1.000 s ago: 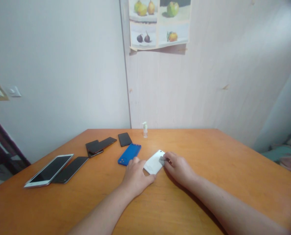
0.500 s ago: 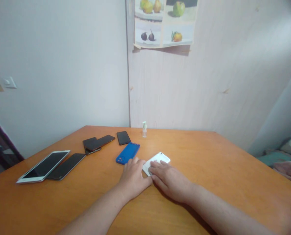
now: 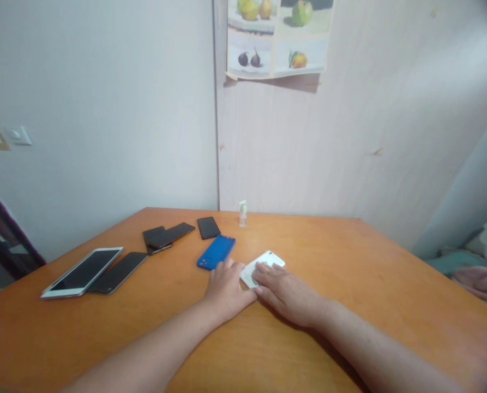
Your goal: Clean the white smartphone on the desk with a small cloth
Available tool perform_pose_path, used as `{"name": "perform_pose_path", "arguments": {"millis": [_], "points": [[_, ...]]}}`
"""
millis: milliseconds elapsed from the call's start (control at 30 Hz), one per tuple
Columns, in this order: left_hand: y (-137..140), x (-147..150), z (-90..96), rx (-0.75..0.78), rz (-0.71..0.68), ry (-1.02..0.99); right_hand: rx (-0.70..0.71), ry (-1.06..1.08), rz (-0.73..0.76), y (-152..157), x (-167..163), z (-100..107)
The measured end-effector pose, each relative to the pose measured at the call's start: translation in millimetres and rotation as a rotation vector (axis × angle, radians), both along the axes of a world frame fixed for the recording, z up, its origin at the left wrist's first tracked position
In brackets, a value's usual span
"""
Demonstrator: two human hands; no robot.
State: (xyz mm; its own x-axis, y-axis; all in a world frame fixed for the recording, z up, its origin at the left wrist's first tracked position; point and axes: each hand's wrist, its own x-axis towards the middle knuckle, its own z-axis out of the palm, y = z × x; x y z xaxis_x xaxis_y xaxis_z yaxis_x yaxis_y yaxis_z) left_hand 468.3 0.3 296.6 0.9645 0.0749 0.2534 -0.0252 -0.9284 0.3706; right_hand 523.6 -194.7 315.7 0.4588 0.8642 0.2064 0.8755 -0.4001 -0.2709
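A white smartphone (image 3: 268, 258) lies on the table in front of me, its back facing up and a small camera at the far corner. My left hand (image 3: 227, 286) takes hold of its near-left corner between thumb and index finger. Flat across the back of the phone rests my right hand (image 3: 286, 292), fingers stretched out. A pale edge shows under its fingertips, but what it is I cannot make out. Just beyond my left hand is a blue phone case (image 3: 217, 251). The two thumbs meet or nearly meet at the phone's near edge.
On the left of the wooden table (image 3: 349, 262) lie a white tablet (image 3: 88, 268) and a dark phone (image 3: 122, 270). Two black phones (image 3: 172, 234) overlap behind them; another dark phone (image 3: 208, 227) lies farther back. A small pump bottle (image 3: 243, 214) stands near the back edge.
The view has shifted slightly. My right fingers have slid a little toward the far end of the white smartphone. My left hand stays at its corner.
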Motion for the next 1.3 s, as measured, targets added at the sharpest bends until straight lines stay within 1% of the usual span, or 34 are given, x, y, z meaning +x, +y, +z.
{"name": "perform_pose_path", "arguments": {"millis": [67,133,200,233,300,400,467,500,633,667,700,733,833,867,900,933,1033,1067,1100,1133,1233,1267,1300], "points": [[1,3,3.3,0.014,0.007,0.021,-0.022,-0.012,-0.049,-3,8,-2],[1,8,8.4,0.032,-0.004,0.064,-0.038,-0.021,-0.136,-7,16,-4],[2,12,13.6,0.056,-0.030,0.109,-0.042,-0.031,-0.211,-8,18,-5],[3,13,15.4,0.064,-0.042,0.118,-0.044,-0.031,-0.220,-8,16,-4],[3,12,16.7,0.061,-0.061,0.098,-0.047,-0.017,-0.167,-5,6,1],[3,7,14.1,0.021,-0.075,0.044,-0.043,0.035,-0.014,-1,-8,9],[2,3,11.7,0.008,-0.087,0.033,-0.040,0.052,0.018,-2,-7,10],[2,2,10.8,0.006,-0.091,0.031,-0.044,0.047,-0.006,-4,-3,8],[3,2,8.5,-0.011,-0.100,0.036,-0.085,0.004,-0.252,-13,18,-1],[3,3,7.9,-0.026,-0.103,0.044,-0.091,0.003,-0.279,-13,18,-1],[4,3,7.3,-0.045,-0.107,0.052,-0.093,0.010,-0.273,-12,15,0],[4,3,6.8,-0.065,-0.110,0.059,-0.093,0.024,-0.236,-9,11,2],[5,3,5.8,-0.113,-0.109,0.074,-0.087,0.093,-0.045,-1,-5,10],[5,3,5.6,-0.122,-0.107,0.075,-0.086,0.109,-0.011,0,-7,11],[5,3,5.3,-0.128,-0.105,0.072,-0.091,0.112,-0.007,0,-7,12],[5,3,4.9,-0.130,-0.103,0.066,-0.097,0.105,-0.039,-2,-3,10],[4,3,2.4,-0.122,-0.112,0.042,-0.120,0.057,-0.241,-9,12,3],[4,3,1.5,-0.119,-0.117,0.036,-0.120,0.050,-0.285,-10,15,1],[4,3,0.6,-0.120,-0.119,0.030,-0.116,0.050,-0.293,-10,15,1],[5,3,0.1,-0.124,-0.120,0.027,-0.114,0.059,-0.264,-9,13,2],[4,2,0.8,-0.145,-0.117,0.049,-0.127,0.119,-0.058,-1,-1,9],[4,2,1.6,-0.148,-0.122,0.054,-0.134,0.136,-0.009,1,-4,11],[4,1,2.3,-0.146,-0.129,0.051,-0.141,0.144,0.006,1,-3,12]]}}
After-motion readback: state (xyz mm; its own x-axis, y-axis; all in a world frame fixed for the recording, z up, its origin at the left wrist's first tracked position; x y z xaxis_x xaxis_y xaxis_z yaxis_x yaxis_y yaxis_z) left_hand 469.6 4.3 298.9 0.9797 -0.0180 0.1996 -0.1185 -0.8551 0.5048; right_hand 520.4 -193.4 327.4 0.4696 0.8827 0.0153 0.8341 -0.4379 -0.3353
